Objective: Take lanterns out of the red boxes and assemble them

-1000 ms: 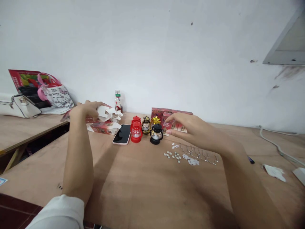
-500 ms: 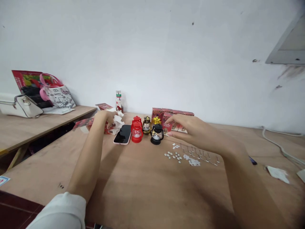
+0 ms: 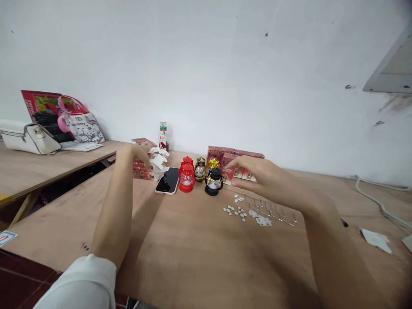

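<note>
My left hand (image 3: 139, 153) is bent over a stack of red printed cartons (image 3: 141, 175), with white flaps sticking out on the right. Its fingers curl round the stack, their tips partly hidden. My right hand (image 3: 254, 171) hovers open, thumb and fingers apart, by the small red boxes (image 3: 230, 167) along the wall. Between the hands stand two red lanterns (image 3: 186, 180), a black lantern (image 3: 213, 182), a bronze-and-black lantern (image 3: 200, 169) and a gold lantern (image 3: 213, 164). A phone (image 3: 167, 181) lies between the carton stack and the red lanterns.
Several round white discs (image 3: 236, 211), white tabs (image 3: 262, 220) and bent wire handles (image 3: 270, 209) lie below my right hand. A bottle (image 3: 162, 137) stands near the wall. A white cable (image 3: 370, 197) and paper (image 3: 376, 239) lie right; bags (image 3: 85, 128) sit left.
The red cartons under my left hand have shifted right and now sit in a neater stack. My right hand stays nearly where it was. The view has shifted slightly.
</note>
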{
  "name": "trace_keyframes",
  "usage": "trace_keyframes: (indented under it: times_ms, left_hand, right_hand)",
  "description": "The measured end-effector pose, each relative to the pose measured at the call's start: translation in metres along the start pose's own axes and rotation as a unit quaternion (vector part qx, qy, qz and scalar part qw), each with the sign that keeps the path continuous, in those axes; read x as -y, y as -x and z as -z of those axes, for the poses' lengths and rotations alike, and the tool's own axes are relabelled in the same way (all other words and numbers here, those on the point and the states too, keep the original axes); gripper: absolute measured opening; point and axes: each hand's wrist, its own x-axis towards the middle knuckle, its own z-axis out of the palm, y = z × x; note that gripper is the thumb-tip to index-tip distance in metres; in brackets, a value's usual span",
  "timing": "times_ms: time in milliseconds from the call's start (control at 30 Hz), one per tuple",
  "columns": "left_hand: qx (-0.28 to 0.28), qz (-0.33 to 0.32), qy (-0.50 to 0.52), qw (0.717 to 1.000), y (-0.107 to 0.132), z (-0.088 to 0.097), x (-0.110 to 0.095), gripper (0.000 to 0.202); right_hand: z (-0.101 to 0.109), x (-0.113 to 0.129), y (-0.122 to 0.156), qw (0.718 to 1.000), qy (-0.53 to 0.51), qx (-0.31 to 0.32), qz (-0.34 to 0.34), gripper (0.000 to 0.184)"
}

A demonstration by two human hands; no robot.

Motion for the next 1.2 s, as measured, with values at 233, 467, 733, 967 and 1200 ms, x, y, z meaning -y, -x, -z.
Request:
trace_keyframes:
  times_ms: [233, 467, 733, 967, 1200]
  left_hand:
    - [-0.175, -0.154, -0.109, 0.966, 0.043, 0.008, -0.024, 0.094]
    - [-0.220, -0.167, -0.202, 0.940, 0.032, -0.065, 0.031, 0.088]
    - [-0.305, -0.184, -0.206, 0.911, 0.001, -0.080, 0.056, 0.060]
    - [-0.299, -0.204, -0.165, 0.917, -0.014, -0.071, 0.078, 0.056]
    - [-0.317, -0.221, -0.137, 0.912, 0.016, -0.069, 0.089, 0.042]
  right_hand:
    - [0.000, -0.001, 0.000, 1.000, 0.001, 0.002, -0.003, 0.025]
    - [0.000, -0.002, -0.001, 1.000, 0.010, -0.010, -0.002, 0.029]
    - [0.000, -0.003, -0.001, 1.000, 0.007, -0.017, 0.007, 0.030]
    - [0.001, -0.003, -0.001, 1.000, 0.013, -0.010, 0.006, 0.029]
    - [0.002, -0.003, 0.000, 1.000, 0.016, -0.024, 0.010, 0.028]
